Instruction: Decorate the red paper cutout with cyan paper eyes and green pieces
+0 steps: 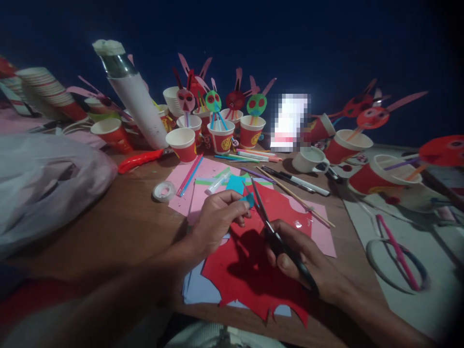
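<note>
Between its thumb and fingers my left hand [219, 217] pinches a small piece of blue paper [248, 199]. My right hand [297, 256] is wrapped round the black handles of a pair of scissors [264, 215]. The scissor blades point up and away, slightly parted, just right of the blue piece; whether they touch it I cannot tell. Below both hands lies a red paper sheet [250, 275] with jagged cut edges, on top of pink and white sheets. Another blue scrap [235, 184] rests just beyond my left fingertips, beside a clear tube [218, 181].
Red-and-white paper cups [181, 145], several holding paper faces on straws, line the back. A tape roll [164, 192], a red-handled tool [141, 161], pens [304, 183] and a wooden stick [297, 197] lie around the paper. A plastic bag [54, 188] bulges at left; a white mug [310, 159] stands right.
</note>
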### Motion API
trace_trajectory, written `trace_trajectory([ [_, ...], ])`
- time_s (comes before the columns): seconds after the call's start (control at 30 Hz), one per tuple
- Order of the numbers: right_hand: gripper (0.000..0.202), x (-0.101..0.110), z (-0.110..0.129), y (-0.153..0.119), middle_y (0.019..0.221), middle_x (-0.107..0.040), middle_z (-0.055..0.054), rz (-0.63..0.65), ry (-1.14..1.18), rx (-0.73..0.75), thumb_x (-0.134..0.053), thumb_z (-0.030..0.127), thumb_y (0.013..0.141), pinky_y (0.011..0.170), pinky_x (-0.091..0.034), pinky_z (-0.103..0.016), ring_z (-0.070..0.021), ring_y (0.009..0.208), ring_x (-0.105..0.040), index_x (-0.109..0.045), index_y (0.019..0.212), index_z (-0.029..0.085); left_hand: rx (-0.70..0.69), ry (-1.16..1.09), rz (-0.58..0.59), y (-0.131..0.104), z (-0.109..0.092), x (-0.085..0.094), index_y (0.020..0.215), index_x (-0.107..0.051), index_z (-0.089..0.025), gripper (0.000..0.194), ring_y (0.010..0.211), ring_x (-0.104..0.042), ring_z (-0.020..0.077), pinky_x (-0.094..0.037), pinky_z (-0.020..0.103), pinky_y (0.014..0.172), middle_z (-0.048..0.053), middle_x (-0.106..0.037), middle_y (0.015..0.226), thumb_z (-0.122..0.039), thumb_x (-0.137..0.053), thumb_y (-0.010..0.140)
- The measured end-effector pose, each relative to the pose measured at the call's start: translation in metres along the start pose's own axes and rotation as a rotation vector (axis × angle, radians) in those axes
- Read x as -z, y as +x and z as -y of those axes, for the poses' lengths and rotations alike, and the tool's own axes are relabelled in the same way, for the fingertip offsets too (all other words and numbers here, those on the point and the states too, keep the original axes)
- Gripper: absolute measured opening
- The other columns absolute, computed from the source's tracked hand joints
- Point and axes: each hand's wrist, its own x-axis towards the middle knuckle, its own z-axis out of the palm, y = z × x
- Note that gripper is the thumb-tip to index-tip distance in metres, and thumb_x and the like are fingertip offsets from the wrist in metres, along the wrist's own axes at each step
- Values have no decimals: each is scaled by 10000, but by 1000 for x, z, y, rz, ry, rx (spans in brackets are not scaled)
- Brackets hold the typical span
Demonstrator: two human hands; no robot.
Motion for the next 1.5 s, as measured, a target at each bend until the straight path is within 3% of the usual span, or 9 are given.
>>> trace_trajectory([
  [0.5, 408, 0, 5, -2, 731, -488, 10, -11, 2, 11, -539, 594, 801, 573, -383, -230, -121, 631, -429, -461, 875, 200, 7, 40, 88, 0, 4, 0, 663, -592, -154, 94, 505, -534, 72, -385, 191, 507, -29, -579, 569, -231, -633, 701],
  [0.9, 385, -1, 2, -1, 701, -490, -3, -65, 22, 13, -574, 576, 781, 564, -413, -245, -140, 619, -449, -509, 877, 209, 35, 56, 98, -1, 1, -1, 648, -584, -152, 104, 496, -521, 74, -381, 191, 492, -31, -566, 549, -237, -630, 685],
  [1.13, 411, -1, 2, -2, 704, -497, 5, -9, 55, 3, -560, 587, 789, 548, -379, -226, -122, 612, -430, -462, 888, 201, 14, 84, 95, 0, 1, -1, 662, -593, -152, 101, 499, -520, 71, -369, 186, 490, -30, -565, 548, -241, -620, 702],
  [1.5, 405, -2, 3, -1, 693, -481, 6, -48, 42, 22, -568, 581, 785, 546, -391, -234, -120, 604, -428, -491, 868, 192, 30, 90, 103, -1, 0, 0, 657, -583, -156, 105, 492, -517, 76, -373, 193, 487, -30, -558, 536, -249, -616, 693],
])
